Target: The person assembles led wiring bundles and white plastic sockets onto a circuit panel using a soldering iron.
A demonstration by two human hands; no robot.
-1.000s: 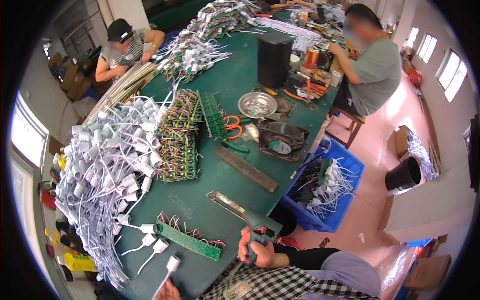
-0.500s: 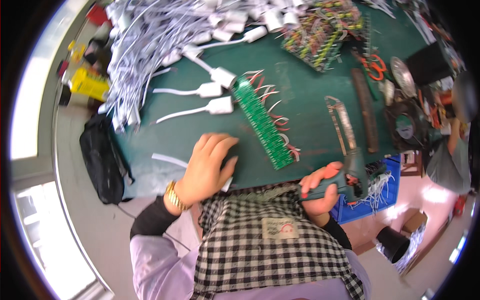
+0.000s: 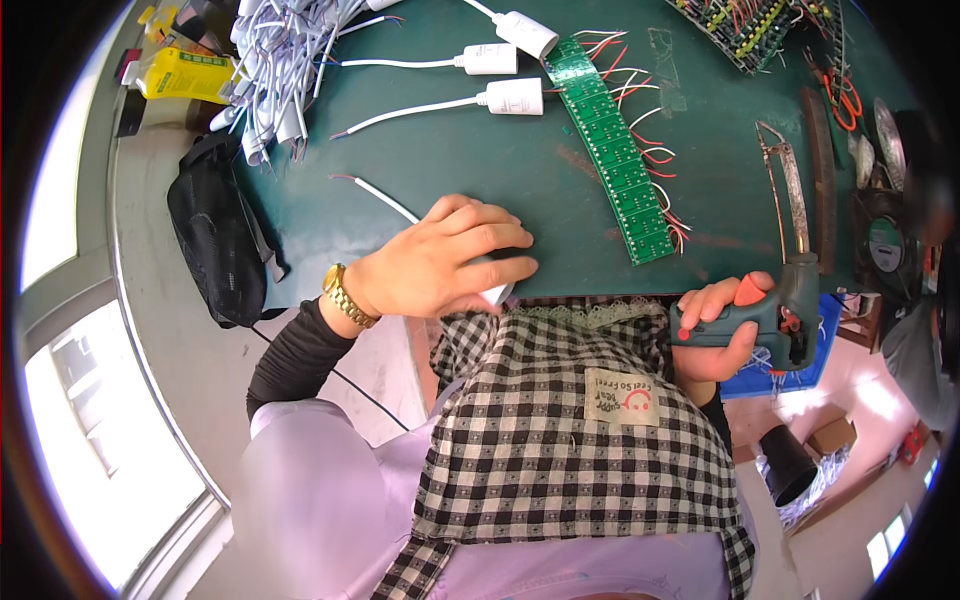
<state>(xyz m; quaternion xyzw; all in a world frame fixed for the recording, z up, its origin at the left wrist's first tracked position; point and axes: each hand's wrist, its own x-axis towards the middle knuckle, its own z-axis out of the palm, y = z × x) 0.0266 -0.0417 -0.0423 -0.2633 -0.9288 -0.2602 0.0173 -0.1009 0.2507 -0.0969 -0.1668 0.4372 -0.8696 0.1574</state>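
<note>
My left hand (image 3: 450, 258), a gold watch on its wrist, is closed over a white lamp socket (image 3: 497, 294) at the table's near edge. Most of that socket is hidden under the fingers; its white cord (image 3: 386, 198) runs out to the upper left and ends in bare wire. In my right hand (image 3: 722, 325) is a dark green soldering gun (image 3: 795, 310) with an orange trigger, its long metal tip pointing away from me. Between the hands and farther off lies a strip of green circuit boards (image 3: 612, 150), with red and white wires along its right side.
Three white lamp sockets with cords, one being this socket (image 3: 515, 97), lie left of the boards. A pile of corded sockets (image 3: 285, 75) and a black bag (image 3: 220, 235) are at left. Wired components (image 3: 745, 30), orange-handled scissors (image 3: 848, 105) and a blue bin (image 3: 825, 345) are at right.
The whole view has shifted, so the table's things appear farther up and right. My left fingers have come down over the socket by the edge. The soldering gun stays in my right hand.
</note>
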